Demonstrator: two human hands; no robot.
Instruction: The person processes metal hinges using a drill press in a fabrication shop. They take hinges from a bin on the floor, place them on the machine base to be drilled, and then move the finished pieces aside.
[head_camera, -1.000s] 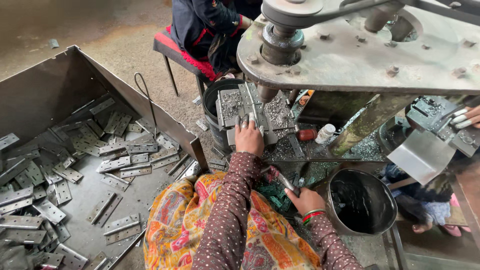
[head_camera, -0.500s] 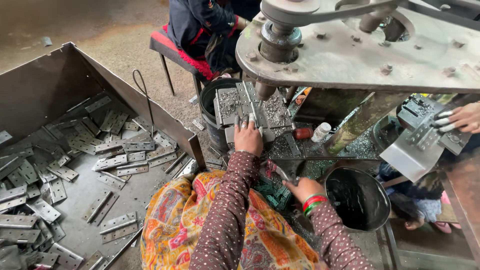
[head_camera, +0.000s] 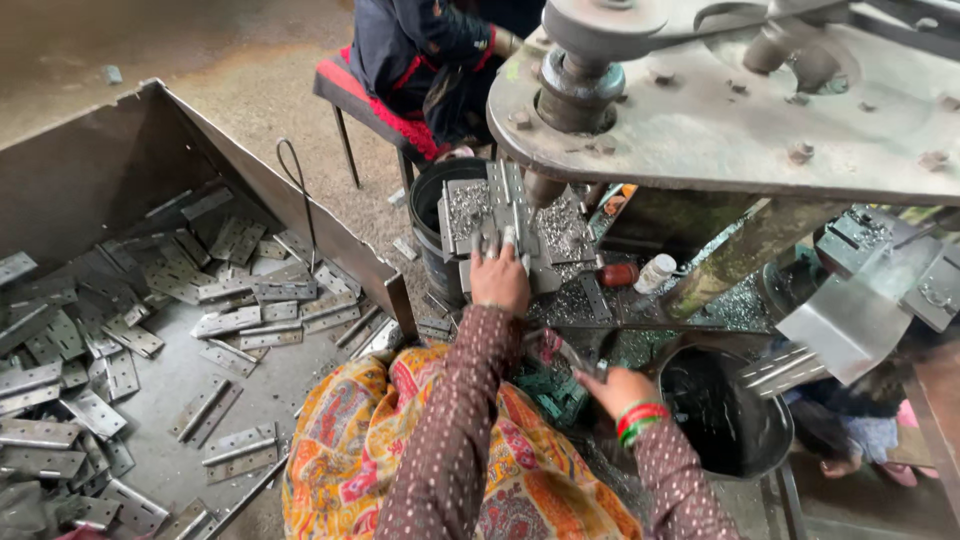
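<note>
My left hand (head_camera: 500, 282) reaches forward onto the press bed (head_camera: 560, 235), fingers pressed on a grey metal hinge (head_camera: 497, 232) that lies under the ram (head_camera: 572, 95). My right hand (head_camera: 612, 388), with red and green bangles at the wrist, is lower down by my lap. It is closed around a thin metal handle (head_camera: 553, 350) that sticks out to the left. Both sleeves are brown with dots. A bright patterned cloth (head_camera: 350, 450) covers my lap.
A big steel bin (head_camera: 180, 150) on the left holds several loose hinges (head_camera: 240, 320). A black bucket (head_camera: 722, 425) stands right of my right hand, another (head_camera: 432, 205) behind the bed. A person sits on a red stool (head_camera: 365, 100). Metal chips litter the bed.
A co-worker's hand that was at the right edge near the metal plate is gone from view. My two hands have barely moved.
</note>
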